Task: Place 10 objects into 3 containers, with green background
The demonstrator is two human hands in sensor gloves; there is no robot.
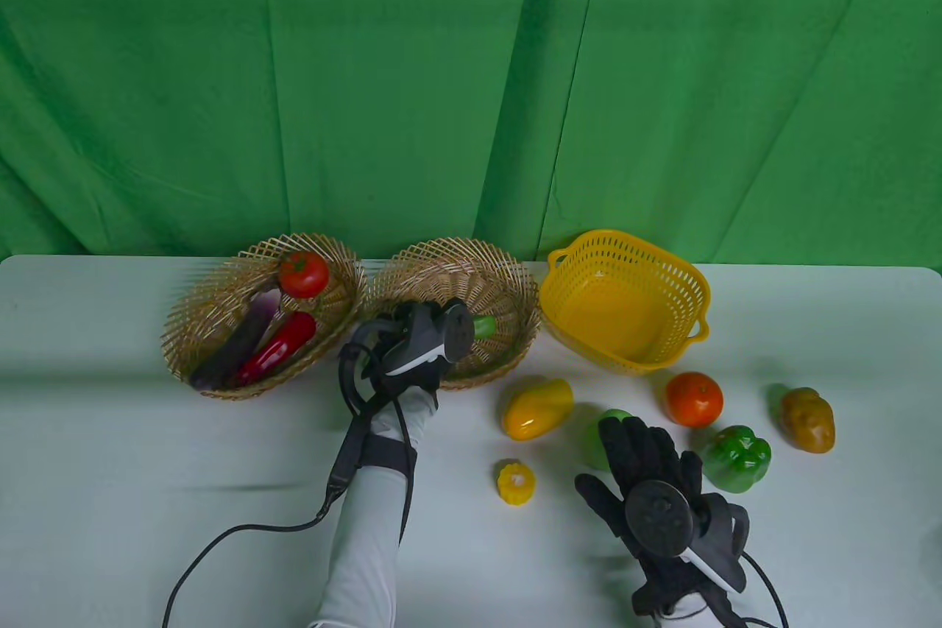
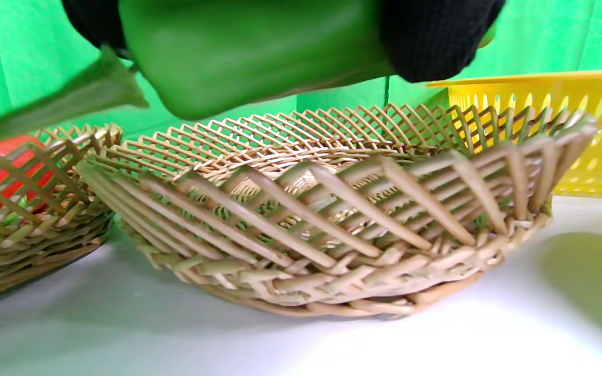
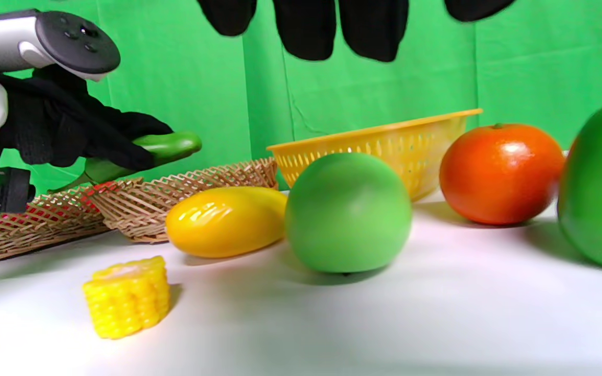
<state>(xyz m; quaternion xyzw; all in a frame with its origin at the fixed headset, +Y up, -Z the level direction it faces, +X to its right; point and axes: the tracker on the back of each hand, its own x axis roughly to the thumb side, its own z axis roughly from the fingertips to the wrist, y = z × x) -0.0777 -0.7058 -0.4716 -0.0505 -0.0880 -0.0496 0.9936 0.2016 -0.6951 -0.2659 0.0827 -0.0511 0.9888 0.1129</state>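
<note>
Left hand (image 1: 412, 352) grips a cucumber (image 1: 483, 326) over the middle basket (image 1: 515, 289); right hand (image 1: 647, 481), fingers spread, hovers above a green ball (image 3: 348, 211); three vegetables sit in the left basket (image 1: 191, 311), six lie loose on the desk

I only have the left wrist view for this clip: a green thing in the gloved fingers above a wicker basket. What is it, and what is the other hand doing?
Observer: The right wrist view shows the left hand holding a long green vegetable, perhaps a cucumber, above the middle wicker basket.
Operator: Is the left basket filled?
Observer: The left wicker basket holds a tomato, an eggplant and a red pepper.
Operator: And the right hand?
Observer: The right hand hovers open over a green apple, holding nothing.
</note>
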